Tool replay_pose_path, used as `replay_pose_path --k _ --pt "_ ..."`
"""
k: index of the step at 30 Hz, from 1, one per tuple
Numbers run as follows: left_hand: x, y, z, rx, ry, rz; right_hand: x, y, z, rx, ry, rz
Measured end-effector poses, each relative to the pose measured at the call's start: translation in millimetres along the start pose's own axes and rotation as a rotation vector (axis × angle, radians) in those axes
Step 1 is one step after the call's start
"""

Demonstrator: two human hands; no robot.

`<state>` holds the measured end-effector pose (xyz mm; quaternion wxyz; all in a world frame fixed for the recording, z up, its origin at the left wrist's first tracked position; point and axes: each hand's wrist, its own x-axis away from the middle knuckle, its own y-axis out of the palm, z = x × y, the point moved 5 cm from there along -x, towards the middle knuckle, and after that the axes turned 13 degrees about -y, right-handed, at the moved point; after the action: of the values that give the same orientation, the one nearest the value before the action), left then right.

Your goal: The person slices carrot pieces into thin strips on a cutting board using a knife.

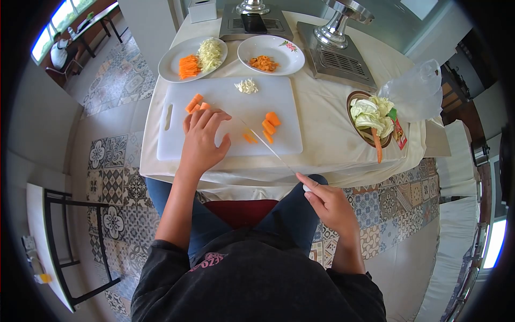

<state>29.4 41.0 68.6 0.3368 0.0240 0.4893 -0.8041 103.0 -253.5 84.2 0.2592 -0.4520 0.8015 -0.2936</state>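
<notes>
My right hand [333, 206] grips the handle of a knife [271, 149], its thin blade slanting up and left over the white cutting board [177, 142]. Over the board's left half is my left hand [203, 138], fingers bent and thumb apart, right by some carrot chunks [195, 102]; its fingertips partly cover the nearest ones. To the right of the blade lie more carrot pieces [272, 119], and thin carrot slices [249, 138] sit just left of it. A small heap of chopped white pieces, perhaps garlic [246, 86], rests near the board's far edge.
Behind the board, one plate [168, 68] carries carrot strips and pale shreds; another plate [294, 60] holds small orange pieces. At right stand a bowl [351, 96] with cabbage and a carrot, and a plastic bag [413, 91]. Metal stands [343, 61] line the back; a phone [253, 23] lies on one.
</notes>
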Motion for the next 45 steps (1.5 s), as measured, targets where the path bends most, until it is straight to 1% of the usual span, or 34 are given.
replay_pose_path --k 3,6,9,12,15,18,24,29,36,39,45 --pt "-2 11 8 0.004 0.113 -0.117 10 -8 1 0.001 0.064 0.043" --pt "-3 28 14 0.014 0.144 -0.167 18 -11 2 -0.003 0.084 0.083" --pt "-5 38 16 0.011 0.181 -0.141 28 -17 0 0.017 0.076 0.091" --pt "-5 43 12 0.015 0.170 -0.102 41 -26 -1 0.080 0.066 0.053" --pt "0 45 14 0.014 0.098 0.017 47 -33 -8 0.169 0.067 0.025" --pt "5 47 17 -0.003 0.040 0.076 49 -35 -10 0.259 0.081 0.016" --pt "7 45 17 0.007 -0.028 0.048 41 -26 -13 0.384 0.070 0.013" --pt "9 47 16 0.018 -0.043 0.059 30 -18 -13 0.460 0.036 0.018" --pt "13 43 10 0.023 -0.065 0.113 20 -3 -11 0.454 -0.010 0.046" --pt "15 38 0 -0.014 -0.080 0.117 13 5 -12 0.436 -0.038 0.059" --pt "12 18 -27 -0.163 -0.096 0.209 -15 29 -14 0.341 -0.099 0.076"
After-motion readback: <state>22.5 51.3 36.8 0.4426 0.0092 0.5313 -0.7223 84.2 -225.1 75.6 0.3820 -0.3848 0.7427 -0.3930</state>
